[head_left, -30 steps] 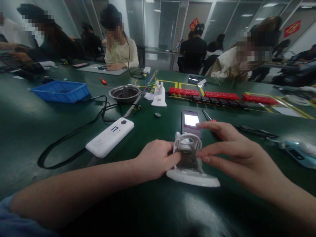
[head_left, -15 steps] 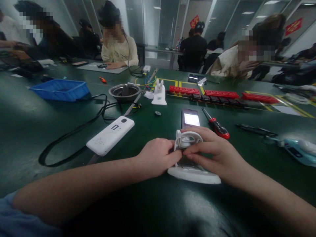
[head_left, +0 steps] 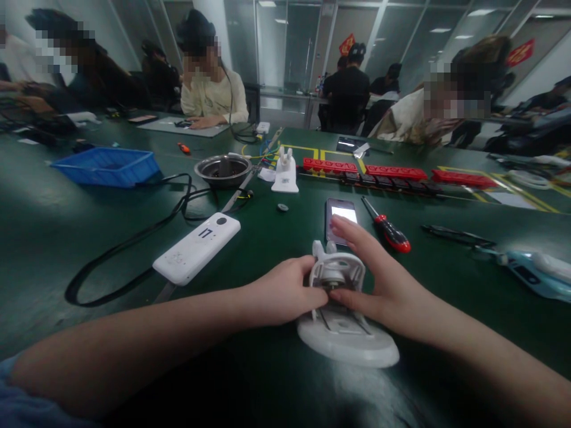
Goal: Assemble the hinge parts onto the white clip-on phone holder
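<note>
White stand (head_left: 345, 333) gripped by left hand (head_left: 281, 291) and right hand (head_left: 379, 285) (fingers curled).

- Right hand (head_left: 383, 291) is covering the white stand (head_left: 348, 345)'s right side and the near end of the phone (head_left: 339, 213).
- Left hand (head_left: 285, 291)'s fingertips are hiding behind the stand, so no clue about its grip.
- Far right of the right hand, the bluish gadget (head_left: 539, 272) is getting cropped by the edge.

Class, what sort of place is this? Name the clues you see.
Probably a shared assembly workshop: a red-handled screwdriver, a blue plastic parts bin and red component trays on a long green worktable.
</note>
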`<state>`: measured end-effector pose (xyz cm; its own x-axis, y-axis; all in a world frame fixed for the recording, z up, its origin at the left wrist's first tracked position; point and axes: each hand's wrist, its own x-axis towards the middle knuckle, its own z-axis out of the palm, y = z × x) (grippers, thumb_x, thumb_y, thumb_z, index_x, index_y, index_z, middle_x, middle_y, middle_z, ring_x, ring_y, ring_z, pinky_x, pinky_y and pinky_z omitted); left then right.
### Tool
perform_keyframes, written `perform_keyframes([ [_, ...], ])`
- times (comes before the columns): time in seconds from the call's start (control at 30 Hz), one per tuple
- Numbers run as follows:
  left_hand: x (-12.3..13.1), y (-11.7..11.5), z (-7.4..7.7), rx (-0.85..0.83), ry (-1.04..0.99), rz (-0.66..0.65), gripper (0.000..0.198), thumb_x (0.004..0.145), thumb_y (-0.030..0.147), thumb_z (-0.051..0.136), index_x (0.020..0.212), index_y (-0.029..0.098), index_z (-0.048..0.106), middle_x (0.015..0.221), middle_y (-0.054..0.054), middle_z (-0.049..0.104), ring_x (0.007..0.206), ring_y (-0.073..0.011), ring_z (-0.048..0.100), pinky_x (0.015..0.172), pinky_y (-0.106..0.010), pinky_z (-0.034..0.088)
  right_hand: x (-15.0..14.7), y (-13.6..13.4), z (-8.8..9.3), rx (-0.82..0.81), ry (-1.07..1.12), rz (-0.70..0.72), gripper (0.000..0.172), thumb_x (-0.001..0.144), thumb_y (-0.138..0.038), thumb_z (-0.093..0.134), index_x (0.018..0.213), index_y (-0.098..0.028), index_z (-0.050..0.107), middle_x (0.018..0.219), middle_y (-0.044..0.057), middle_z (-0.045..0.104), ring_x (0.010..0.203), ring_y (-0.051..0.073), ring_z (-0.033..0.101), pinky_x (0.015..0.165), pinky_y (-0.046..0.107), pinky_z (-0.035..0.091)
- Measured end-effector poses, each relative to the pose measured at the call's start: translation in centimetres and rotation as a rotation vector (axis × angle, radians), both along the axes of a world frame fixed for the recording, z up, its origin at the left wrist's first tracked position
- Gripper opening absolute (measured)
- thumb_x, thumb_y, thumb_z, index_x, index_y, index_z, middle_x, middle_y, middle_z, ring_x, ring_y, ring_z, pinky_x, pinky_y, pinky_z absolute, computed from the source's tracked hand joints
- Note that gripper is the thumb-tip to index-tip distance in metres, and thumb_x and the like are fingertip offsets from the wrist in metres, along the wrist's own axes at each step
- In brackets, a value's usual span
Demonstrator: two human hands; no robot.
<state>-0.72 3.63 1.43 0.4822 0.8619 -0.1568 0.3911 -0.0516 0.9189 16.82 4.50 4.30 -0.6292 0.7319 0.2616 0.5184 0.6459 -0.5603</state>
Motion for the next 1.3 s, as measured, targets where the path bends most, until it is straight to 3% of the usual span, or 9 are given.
perform_keyframes([
  [0.1,0.3,-0.1,-0.6,-0.132,-0.129,0.036,0.037,0.065,0.019,0.055,0.102,0.016,0.054,0.085,-0.004,0.063,0.075,-0.0179,0.059,0.068,-0.028,0.045,-0.2,0.1,-0.3,-0.105,0.056,-0.025,0.064,0.07,-0.022,0.057,0.128,-0.026,0.03,0.136,0.004,0.026,0.126,0.023,0.021,0.102,0.045,0.023],
  [0.4,0.3,-0.3,-1.2,-0.169,-0.222,0.083,0.039,0.067,0.024,0.059,0.105,0.019,0.052,0.095,-0.006,0.062,0.084,-0.0216,0.058,0.072,-0.033,0.046,-0.1,0.5,-0.9,-0.362,0.142,-0.047,0.051,0.07,-0.026,0.059,0.119,-0.025,0.044,0.135,0.004,0.026,0.125,0.022,0.023,0.1,0.042,0.024],
  [0.67,0.3,-0.2,-1.0,-0.183,-0.224,0.069,0.038,0.067,0.022,0.059,0.105,0.017,0.054,0.096,-0.006,0.062,0.088,-0.0213,0.058,0.076,-0.034,0.045,1.3,1.5,-0.6,-0.287,0.31,0.001,0.046,0.076,-0.047,0.05,0.118,-0.027,0.045,0.133,0.003,0.032,0.123,0.023,0.028,0.097,0.041,0.029],
  [0.77,0.2,-0.2,-0.9,-0.242,-0.208,0.079,0.039,0.067,0.023,0.06,0.105,0.017,0.054,0.098,-0.007,0.062,0.088,-0.0209,0.059,0.078,-0.034,0.044,4.1,4.4,-0.3,-0.142,0.365,-0.358,0.039,0.078,-0.048,0.044,0.108,-0.025,0.052,0.117,0.005,0.05,0.111,0.024,0.043,0.091,0.041,0.035],
  [0.83,0.2,-0.1,-0.8,-0.267,-0.205,0.079,0.039,0.067,0.024,0.06,0.105,0.018,0.054,0.096,-0.006,0.062,0.086,-0.0207,0.059,0.078,-0.035,0.045,6.1,6.7,-0.7,-0.023,0.135,-0.762,0.04,0.075,-0.045,0.048,0.106,-0.021,0.054,0.11,0.008,0.053,0.104,0.027,0.047,0.087,0.041,0.037],
  [0.9,0.1,-0.1,-0.8,-0.268,-0.216,0.069,0.038,0.067,0.025,0.06,0.105,0.019,0.054,0.093,-0.006,0.063,0.085,-0.0207,0.06,0.077,-0.036,0.045,7.7,8.8,-1.9,-0.065,-0.148,-0.897,0.053,0.077,-0.047,0.044,0.119,-0.016,0.044,0.11,0.011,0.053,0.098,0.027,0.05,0.082,0.039,0.04],
  [1.1,0.0,-0.3,-0.7,-0.211,-0.236,0.045,0.037,0.068,0.024,0.06,0.104,0.02,0.054,0.095,-0.005,0.062,0.086,-0.0206,0.059,0.078,-0.037,0.045,8.6,11.3,-5.4,-0.201,-0.264,-0.901,0.077,0.07,-0.047,0.053,0.132,-0.01,0.027,0.087,0.013,0.059,0.079,0.028,0.056,0.07,0.04,0.043],
  [1.2,0.0,-0.4,-0.7,-0.203,-0.233,0.051,0.036,0.067,0.025,0.06,0.103,0.02,0.054,0.096,-0.006,0.062,0.088,-0.0209,0.059,0.079,-0.037,0.044,8.4,10.7,-4.6,-0.285,-0.229,-0.856,0.067,0.069,-0.034,0.054,0.13,-0.014,0.034,0.083,0.011,0.06,0.064,0.023,0.057,0.062,0.037,0.046],
  [1.3,0.0,-0.1,-1.0,-0.214,-0.26,0.083,0.04,0.066,0.023,0.062,0.105,0.019,0.054,0.098,-0.006,0.062,0.09,-0.0212,0.058,0.081,-0.037,0.043,8.7,9.2,-1.8,-0.347,-0.116,-0.78,0.053,0.079,-0.033,0.035,0.13,-0.018,0.034,0.09,0.01,0.06,0.056,0.017,0.057,0.051,0.031,0.046],
])
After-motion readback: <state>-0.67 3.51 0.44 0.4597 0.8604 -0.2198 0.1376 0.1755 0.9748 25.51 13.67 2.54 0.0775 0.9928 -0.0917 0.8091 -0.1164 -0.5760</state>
